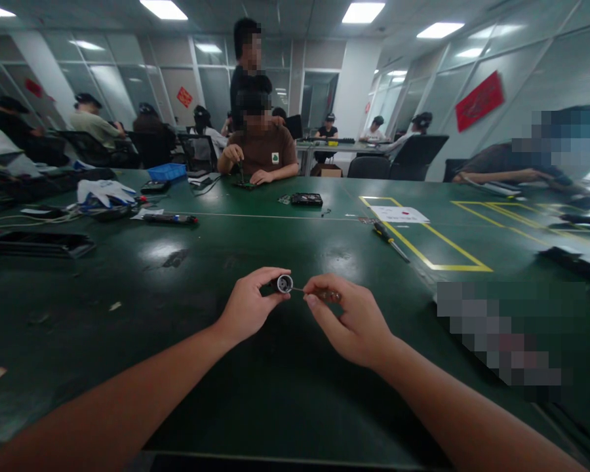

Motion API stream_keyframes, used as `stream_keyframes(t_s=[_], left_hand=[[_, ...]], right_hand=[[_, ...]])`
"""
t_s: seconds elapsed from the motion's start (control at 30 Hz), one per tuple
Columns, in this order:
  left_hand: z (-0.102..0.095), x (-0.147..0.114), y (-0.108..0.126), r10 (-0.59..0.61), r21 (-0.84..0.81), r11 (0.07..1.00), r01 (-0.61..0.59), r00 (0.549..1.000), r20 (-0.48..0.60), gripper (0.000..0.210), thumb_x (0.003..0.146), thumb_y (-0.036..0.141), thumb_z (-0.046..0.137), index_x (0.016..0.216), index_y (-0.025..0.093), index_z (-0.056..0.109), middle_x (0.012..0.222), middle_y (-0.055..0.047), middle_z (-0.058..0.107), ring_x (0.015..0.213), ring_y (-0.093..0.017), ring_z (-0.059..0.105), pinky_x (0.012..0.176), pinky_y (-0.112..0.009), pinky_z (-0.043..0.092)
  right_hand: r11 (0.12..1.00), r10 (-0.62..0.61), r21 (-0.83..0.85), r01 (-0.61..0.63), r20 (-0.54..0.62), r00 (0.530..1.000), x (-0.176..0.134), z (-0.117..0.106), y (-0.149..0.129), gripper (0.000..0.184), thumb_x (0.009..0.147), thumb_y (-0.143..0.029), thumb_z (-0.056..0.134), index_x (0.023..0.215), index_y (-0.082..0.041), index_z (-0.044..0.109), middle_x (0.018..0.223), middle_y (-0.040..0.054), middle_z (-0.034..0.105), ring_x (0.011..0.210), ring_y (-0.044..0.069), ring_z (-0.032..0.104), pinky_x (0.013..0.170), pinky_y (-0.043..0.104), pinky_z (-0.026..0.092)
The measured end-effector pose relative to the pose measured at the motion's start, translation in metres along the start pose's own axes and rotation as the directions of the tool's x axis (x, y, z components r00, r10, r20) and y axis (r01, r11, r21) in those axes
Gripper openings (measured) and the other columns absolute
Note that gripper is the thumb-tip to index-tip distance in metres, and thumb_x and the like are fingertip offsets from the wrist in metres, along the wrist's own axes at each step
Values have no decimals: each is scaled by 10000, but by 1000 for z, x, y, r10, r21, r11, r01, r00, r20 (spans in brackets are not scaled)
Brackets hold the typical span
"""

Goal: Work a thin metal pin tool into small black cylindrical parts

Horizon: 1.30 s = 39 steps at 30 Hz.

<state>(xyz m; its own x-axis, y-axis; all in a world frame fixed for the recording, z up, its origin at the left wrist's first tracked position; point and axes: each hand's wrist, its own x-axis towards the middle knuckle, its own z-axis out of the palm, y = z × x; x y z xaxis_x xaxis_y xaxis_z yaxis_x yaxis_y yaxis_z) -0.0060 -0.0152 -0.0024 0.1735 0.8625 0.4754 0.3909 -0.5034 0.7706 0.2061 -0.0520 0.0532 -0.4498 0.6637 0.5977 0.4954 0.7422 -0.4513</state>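
Note:
My left hand (248, 307) is closed around a small dark cylindrical part (284, 284), with thumb and fingers on its sides. Its open end, with a silver rim, faces me, and small dark details show inside. To the right, my right hand (358, 321) pinches a small screwdriver (331, 297) with a brownish, see-through handle. The thin metal shaft points left and reaches the cylinder's rim; whether its tip touches or enters the part I cannot tell. Both hands are above the green tabletop (187, 400).
A larger screwdriver (391, 241) lies beyond my right hand, near yellow tape (459, 267) and a white paper (398, 214). White-and-blue gloves (105, 195) and a blue tray (166, 172) stand back left. Across the table, a person in a brown shirt (280, 154) works on a small part.

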Motion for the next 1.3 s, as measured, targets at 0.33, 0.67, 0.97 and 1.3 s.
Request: stream_keyframes(t_s=[0.33,0.67,0.97,1.3], left_hand=[[0,-1,-1,26,-5,1000,-26,1000,6,381,791,129,804,1154,232,745,1182,-48,738,1127,-222,677,1049,-402,500],[1,-1,-3,22,-19,1000,-22,1000,2,389,791,143,804,1164,235,743,1182,-50,744,1125,-230,681,1051,-413,502],[1,-1,1,6,-54,999,-5,1000,19,391,796,139,797,1173,224,740,1200,-58,740,1133,-234,679,1058,-419,499],[1,-1,2,32,-35,999,-30,998,56,370,832,157,759,1190,245,729,1228,-62,698,1180,-238,639,1086,-438,468]], right_hand=[[1000,-1,23,1,-1,1000,1,-2,-4,97,940,-149,560,986,-203,626,851,18,718,751,157,688,691,272,503],[1000,-7,22,7,-10,1000,0,-1,-3,96,941,-162,560,994,-205,628,833,22,715,731,162,686,698,284,516],[999,9,33,-7,-44,999,-1,0,-1,106,952,-178,563,1028,-204,632,914,42,743,795,175,707,734,299,529],[1000,30,-2,-30,15,999,2,-1,-2,113,963,-177,551,1034,-213,631,912,39,736,803,177,694,738,305,517]])
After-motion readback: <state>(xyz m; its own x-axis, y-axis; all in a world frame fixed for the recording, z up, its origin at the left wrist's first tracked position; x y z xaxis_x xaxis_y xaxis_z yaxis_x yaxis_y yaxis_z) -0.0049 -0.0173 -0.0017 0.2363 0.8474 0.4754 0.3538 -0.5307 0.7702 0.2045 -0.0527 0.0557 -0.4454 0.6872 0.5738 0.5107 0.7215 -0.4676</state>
